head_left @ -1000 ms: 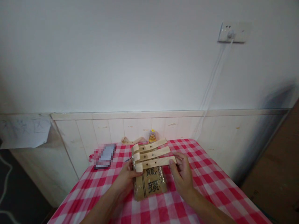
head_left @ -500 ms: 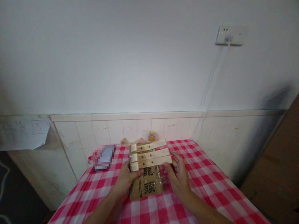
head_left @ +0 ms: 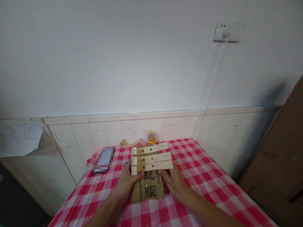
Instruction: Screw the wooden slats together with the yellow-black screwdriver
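Between my hands is a flat brown cardboard piece [head_left: 143, 196] with large black characters and shiny tape. Across its upper part lie three pale wooden strips: a far strip [head_left: 159, 147], a middle strip [head_left: 161, 156] and a near strip [head_left: 162, 165]. Each has two dark screws or holes, and their right ends stick out past the cardboard. My left hand [head_left: 127, 182] is closed on the left edge, its thumb on top by the near strip. My right hand [head_left: 174, 181] grips the right side, thumb on the cardboard, its other fingers hidden beneath the strips.
A red-and-white checked cloth [head_left: 199, 195] covers the table. To the left lies a pixelated phone-like object [head_left: 103, 160]. Behind stand a small yellow-capped bottle [head_left: 151, 137] and a curved pale strip [head_left: 131, 144] against the wall panelling [head_left: 109, 129]. A large brown board [head_left: 272, 157] leans at right.
My right hand has moved left and down from the strips' right ends to the cardboard's right side. The cardboard tilts so its characters show more plainly. The view has shifted slightly.
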`<state>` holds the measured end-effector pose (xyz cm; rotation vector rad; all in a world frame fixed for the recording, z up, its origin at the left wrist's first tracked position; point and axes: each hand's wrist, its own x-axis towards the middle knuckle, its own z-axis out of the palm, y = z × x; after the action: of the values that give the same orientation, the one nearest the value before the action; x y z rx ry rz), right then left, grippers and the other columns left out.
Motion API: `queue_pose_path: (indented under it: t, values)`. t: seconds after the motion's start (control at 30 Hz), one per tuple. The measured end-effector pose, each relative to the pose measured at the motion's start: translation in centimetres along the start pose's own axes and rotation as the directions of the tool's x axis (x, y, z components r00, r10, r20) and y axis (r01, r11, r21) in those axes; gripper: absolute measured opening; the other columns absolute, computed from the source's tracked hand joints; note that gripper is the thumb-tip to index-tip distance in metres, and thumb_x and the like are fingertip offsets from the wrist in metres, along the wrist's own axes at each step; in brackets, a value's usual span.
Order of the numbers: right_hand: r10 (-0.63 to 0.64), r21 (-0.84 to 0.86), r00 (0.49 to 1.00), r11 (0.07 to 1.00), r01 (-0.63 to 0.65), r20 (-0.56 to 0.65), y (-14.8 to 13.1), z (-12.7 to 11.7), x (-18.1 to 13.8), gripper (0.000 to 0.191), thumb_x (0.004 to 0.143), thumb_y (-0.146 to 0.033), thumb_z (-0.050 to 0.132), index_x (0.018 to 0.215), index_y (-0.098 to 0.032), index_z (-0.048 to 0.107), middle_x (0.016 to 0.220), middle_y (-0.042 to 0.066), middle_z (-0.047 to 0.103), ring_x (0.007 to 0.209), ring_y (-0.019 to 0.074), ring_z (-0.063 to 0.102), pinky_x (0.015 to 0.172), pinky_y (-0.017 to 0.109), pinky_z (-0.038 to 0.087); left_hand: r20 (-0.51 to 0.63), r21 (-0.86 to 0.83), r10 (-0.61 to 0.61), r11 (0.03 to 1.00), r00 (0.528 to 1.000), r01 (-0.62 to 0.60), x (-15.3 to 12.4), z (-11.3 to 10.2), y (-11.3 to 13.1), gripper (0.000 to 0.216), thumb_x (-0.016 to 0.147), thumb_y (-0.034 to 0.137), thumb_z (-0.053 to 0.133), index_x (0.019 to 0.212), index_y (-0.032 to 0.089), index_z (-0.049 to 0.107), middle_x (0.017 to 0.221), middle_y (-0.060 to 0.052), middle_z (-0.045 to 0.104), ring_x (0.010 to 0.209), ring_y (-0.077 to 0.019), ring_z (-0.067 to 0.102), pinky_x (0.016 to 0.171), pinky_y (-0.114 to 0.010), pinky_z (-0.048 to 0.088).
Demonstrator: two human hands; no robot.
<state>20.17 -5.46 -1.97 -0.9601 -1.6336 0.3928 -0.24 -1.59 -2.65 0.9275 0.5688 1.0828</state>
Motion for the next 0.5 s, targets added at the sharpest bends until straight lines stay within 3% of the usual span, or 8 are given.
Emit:
queue_pose_path:
  t: [0.2,0.5]
  values:
    - [-0.001,-0.116,1.000,0.993,0.004,0.026,0.42,0.03,-0.70,0.043,0.104,-0.052,0.041,0.123,-0.025,0.069,0.113,0.012,0.077,0.110,0.0290,0.071,0.096,0.048,0.057,-0.006,0.058,0.054,0.997,0.999,-0.054,0.09,-0.26,-0.24,0.068,0.063,0.027,0.092,0.123,0.016,0.062,0.122,-0.017,0.072,0.108,-0.0333,0.071,0.094,-0.046,0.058]
    - [0.005,-0.141,0.998,0.990,0.003,0.057,0.37,0.16,-1.04,0.044,0.107,-0.049,0.036,0.130,-0.027,0.066,0.119,0.011,0.075,0.116,0.0281,0.069,0.103,0.047,0.053,-0.090,0.125,0.078,0.990,0.993,-0.066,-0.07,-0.09,0.09,0.069,0.056,0.027,0.095,0.116,0.016,0.063,0.113,-0.015,0.075,0.100,-0.0323,0.073,0.089,-0.044,0.060]
